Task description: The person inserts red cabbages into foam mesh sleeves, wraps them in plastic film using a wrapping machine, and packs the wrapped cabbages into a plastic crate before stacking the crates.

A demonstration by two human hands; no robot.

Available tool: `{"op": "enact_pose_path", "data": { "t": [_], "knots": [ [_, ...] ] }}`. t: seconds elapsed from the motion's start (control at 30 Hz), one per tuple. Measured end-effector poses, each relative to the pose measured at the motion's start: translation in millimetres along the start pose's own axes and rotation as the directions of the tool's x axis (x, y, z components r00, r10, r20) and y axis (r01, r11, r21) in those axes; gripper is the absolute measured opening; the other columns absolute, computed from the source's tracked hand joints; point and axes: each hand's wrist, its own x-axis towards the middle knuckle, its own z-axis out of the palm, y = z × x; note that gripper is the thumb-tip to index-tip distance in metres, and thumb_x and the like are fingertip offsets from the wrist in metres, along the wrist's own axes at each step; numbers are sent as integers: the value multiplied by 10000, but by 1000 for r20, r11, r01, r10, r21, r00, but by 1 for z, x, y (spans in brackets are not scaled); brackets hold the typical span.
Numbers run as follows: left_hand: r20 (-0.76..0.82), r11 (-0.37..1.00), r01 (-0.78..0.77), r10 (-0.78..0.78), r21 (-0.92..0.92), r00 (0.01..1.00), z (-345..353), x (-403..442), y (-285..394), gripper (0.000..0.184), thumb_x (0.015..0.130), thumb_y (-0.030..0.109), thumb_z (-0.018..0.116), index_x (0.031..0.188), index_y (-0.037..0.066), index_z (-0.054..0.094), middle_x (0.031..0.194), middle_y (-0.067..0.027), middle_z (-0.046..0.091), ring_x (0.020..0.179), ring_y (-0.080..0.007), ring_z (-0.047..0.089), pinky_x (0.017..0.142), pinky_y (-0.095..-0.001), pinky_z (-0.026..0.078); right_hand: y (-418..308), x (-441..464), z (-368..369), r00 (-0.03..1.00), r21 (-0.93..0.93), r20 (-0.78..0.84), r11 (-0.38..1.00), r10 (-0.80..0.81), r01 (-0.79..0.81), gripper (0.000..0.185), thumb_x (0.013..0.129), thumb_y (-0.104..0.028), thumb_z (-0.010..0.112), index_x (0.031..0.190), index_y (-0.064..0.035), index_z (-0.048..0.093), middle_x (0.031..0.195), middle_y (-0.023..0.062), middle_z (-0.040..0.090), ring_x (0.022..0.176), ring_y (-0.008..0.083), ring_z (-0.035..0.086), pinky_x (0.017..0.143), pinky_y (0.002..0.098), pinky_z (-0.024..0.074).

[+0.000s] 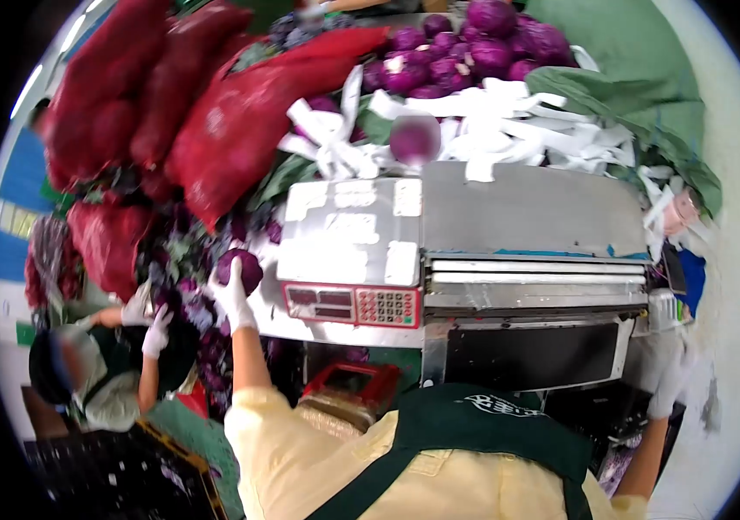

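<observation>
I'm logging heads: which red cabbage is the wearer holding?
The red cabbage in the left hand, beside the digital scale; the heaped ones lie beyond the white strips.

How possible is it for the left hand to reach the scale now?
Probably yes: the left hand, holding a purple cabbage, is just beside the scale, and nothing seems to stand between them.

Scale between held cabbage and machine
</observation>
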Motion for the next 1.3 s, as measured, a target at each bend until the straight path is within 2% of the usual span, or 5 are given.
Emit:
{"op": "enact_pose_path", "data": {
  "t": [0.33, 0.67, 0.73, 1.0, 1.3],
  "knots": [
    [451, 798, -572, 447, 190, 773, 119, -141, 162, 754, 590, 178, 860, 1266, 101, 536, 1224, -150, 513, 1157, -307, 496, 1009, -402, 397, -225, 162, 202, 572, 178, 346, 650, -744, 739, 392, 749, -183, 672, 1125, -111, 587, 1063, 74, 600, 1060, 283, 557, 883, 400, 471],
    [444, 703, -660, 518, 265, 731, 122, -164, 186, 739, 602, 298, 833, 1259, 137, 533, 1210, -194, 512, 1104, -375, 496, 917, -474, 405, -294, 143, 192, 415, 317, -155, 353, -896, 880, 315, 639, -35, 663, 950, -79, 640, 965, 101, 643, 920, 309, 607, 864, 456, 439],
    [444, 821, -531, 564, -211, 696, 116, -188, 220, 764, 633, 280, 816, 1290, 46, 505, 1238, -197, 502, 1185, -358, 466, 1023, -470, 350, -305, 125, 159, 322, 232, -263, 265, -909, 936, 314, 702, -36, 623, 1014, -71, 618, 943, 111, 656, 884, 296, 622, 821, 454, 459],
    [545, 760, 117, 342, -640, 765, 123, -306, 251, 142, 911, 10, 592, 1045, -13, 551, 1039, -70, 618, 927, -125, 610, 816, -254, 507, -279, 52, 91, 224, 701, 712, 658, -666, -275, 198, 896, -144, 530, 869, 2, 660, 729, 92, 662, 679, 131, 635, 609, 296, 478],
    [435, 708, 261, 72, -656, 897, 117, -359, 253, 105, 853, 143, 690, 865, 39, 677, 945, -29, 575, 874, -104, 528, 798, -271, 433, -270, -20, 59, 538, 863, 444, 179, -716, -473, 405, 982, -225, 534, 1306, 15, 499, 1255, 96, 552, 1138, 165, 524, 988, 278, 412]
  ]
}}
